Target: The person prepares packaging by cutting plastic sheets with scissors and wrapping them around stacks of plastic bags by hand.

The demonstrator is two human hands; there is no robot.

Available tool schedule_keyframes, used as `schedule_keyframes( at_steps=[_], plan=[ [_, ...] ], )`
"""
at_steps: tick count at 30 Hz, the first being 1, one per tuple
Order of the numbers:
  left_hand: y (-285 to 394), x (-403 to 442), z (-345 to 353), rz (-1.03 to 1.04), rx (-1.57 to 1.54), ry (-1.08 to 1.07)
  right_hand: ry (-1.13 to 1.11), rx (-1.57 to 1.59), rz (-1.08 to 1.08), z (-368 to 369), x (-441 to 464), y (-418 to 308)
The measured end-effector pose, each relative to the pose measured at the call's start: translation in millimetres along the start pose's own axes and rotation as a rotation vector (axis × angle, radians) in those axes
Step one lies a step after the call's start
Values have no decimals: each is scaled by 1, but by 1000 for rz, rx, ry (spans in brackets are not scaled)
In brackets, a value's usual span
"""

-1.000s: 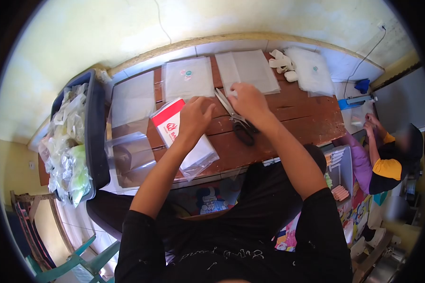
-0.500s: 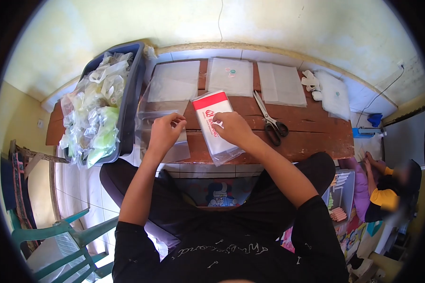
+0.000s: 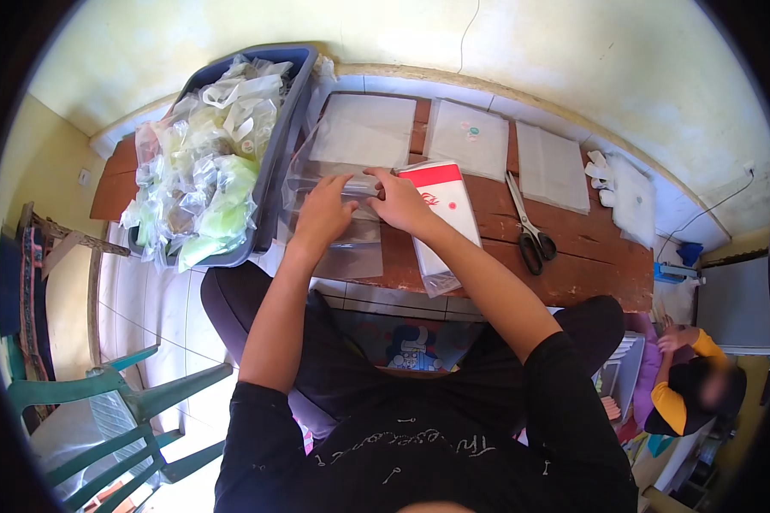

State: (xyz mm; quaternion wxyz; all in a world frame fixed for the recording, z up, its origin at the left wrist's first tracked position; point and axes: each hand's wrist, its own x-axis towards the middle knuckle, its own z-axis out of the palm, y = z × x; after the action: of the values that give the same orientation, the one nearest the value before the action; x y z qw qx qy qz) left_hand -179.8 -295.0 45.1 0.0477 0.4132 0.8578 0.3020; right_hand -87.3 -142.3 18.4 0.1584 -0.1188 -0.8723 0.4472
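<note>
My left hand point(image 3: 323, 212) rests on the loose clear plastic bags point(image 3: 357, 261) at the table's near left, its fingers stretched and the thumb apart. Beside it, my right hand point(image 3: 402, 203) reaches left to the same plastic; its index finger and thumb are apart, and its other fingers are partly hidden. Right of the plastic, partly under my right hand and forearm, lies a stack of white printed packs with a red band point(image 3: 453, 218) in clear wrapping. Scissors point(image 3: 529, 227) with black handles lie further right, away from both hands.
A dark tub point(image 3: 293, 111) heaped with plastic bags stands left. Flat stacks of clear bags point(image 3: 359, 128) line the back of the wooden table point(image 3: 590, 256). A green chair point(image 3: 137, 410) stands at lower left. Another person point(image 3: 693, 376) sits at right beside a grey crate point(image 3: 629, 368).
My right hand has moved left off the printed packs to the clear plastic. My left hand has opened and come down on the plastic beside it. The view has shifted slightly.
</note>
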Motion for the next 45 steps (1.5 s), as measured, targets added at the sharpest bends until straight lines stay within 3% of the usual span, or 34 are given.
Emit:
schedule_keyframes(
  at_steps=[4,6,10,13,15,16,18,27,31,33,38,45],
  plan=[
    [0,7,6,42,21,53,-48,-82,-36,13,11,6],
    [3,10,3,-147,63,-80,-32,-100,-61,17,13,9],
    [6,13,0,-162,52,-55,17,-96,-69,21,15,2],
    [18,16,-12,-192,26,49,142,9,-118,14,16,-14],
    [29,16,-22,-117,-45,284,169,82,-130,1,17,-28],
    [33,16,-25,-114,-49,283,196,157,-143,-7,18,-34],
    [39,16,-30,57,-103,536,206,215,-145,-23,19,-46],
    [55,12,-42,173,2,818,238,408,-107,-109,10,-72],
    [64,7,-41,50,-167,679,213,484,-76,-146,-12,-77],
    [63,7,-35,-79,-571,494,192,466,-83,-158,-27,-73],
    [60,7,-20,-60,-737,386,120,265,-48,-164,-64,-59],
    [56,8,1,-102,-1014,231,94,318,-165,-157,-89,-43]
  ],
)
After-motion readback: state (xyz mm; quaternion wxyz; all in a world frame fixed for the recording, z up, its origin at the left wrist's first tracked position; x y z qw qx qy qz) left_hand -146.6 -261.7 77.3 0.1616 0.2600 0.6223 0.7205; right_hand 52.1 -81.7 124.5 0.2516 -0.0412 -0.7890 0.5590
